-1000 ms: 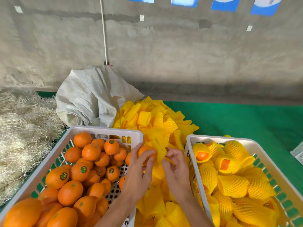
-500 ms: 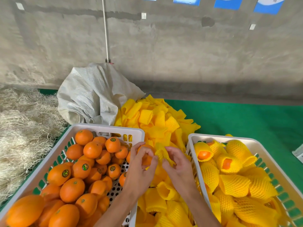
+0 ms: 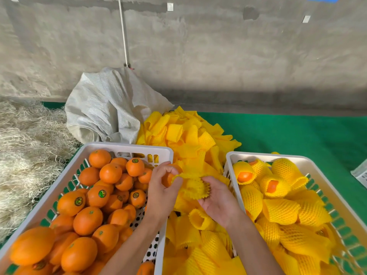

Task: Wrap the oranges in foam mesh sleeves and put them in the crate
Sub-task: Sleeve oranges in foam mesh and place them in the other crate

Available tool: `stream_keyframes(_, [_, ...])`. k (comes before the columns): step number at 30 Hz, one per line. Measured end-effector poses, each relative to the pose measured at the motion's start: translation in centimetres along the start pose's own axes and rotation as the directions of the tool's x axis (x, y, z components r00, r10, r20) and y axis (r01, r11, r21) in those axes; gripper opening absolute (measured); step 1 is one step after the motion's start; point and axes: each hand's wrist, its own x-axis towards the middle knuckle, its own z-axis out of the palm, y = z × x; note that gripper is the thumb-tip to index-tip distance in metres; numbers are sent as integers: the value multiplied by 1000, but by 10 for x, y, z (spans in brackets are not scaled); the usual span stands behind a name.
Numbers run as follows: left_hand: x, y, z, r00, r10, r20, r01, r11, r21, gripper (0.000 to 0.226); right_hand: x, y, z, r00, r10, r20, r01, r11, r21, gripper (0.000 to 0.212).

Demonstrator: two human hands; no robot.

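a: why is the left hand curled round that round bare orange?
b: to steady it between the crates while the right hand pinches the yellow foam mesh sleeve, its mouth stretched against the fruit.

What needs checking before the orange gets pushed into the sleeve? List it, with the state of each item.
1. Orange gripped: ok, the left hand curls round it above the gap between the crates.
2. Foam mesh sleeve held: ok, the right hand holds it from below, and the left fingers pinch its near edge.
3. Sleeve mouth opened wide enough: cannot tell, the mouth looks bunched against the orange.
4. Orange inside the sleeve: not ok, most of it is bare.
5. Room in the right crate: ok, wrapped oranges lie below its rim.
6. Spare sleeves at hand: ok, a pile of sleeves lies between the crates.
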Motion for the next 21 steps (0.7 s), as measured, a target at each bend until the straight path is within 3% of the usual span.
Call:
stream_keyframes(4, [9, 6, -13, 973, -228, 44, 231, 940, -251, 12, -3, -3, 4, 997, 78, -10, -78, 996, -40, 40])
stream_keyframes(6, [17, 12, -23, 901, -362, 240, 431, 807, -403, 4, -4, -3, 5, 994, 107, 7, -107, 994, -27, 44])
stream_keyframes(8, [18, 18, -27, 779, -413, 472, 621, 616, -486, 13, -4, -3, 5, 993, 111, 48, -112, 994, 2, 50])
stream_keyframes(9, [17, 20, -26, 744, -418, 522, 662, 571, -485, 20, -4, -3, 5, 994, 93, 58, -95, 995, 29, 51])
stream_keyframes(16, [21, 21, -22, 819, -451, 355, 561, 495, -664, 44, 3, -13, -8, 971, -220, -96, 232, 963, 136, 51])
stream_keyframes(19, [19, 24, -23, 840, -406, 359, 539, 561, -628, 55, 5, -13, -7, 951, -267, -152, 280, 957, 70, 61])
stream_keyframes(21, [14, 28, -20, 852, -365, 376, 522, 657, -545, 60, 6, -9, -6, 939, -304, -160, 300, 953, -48, 53])
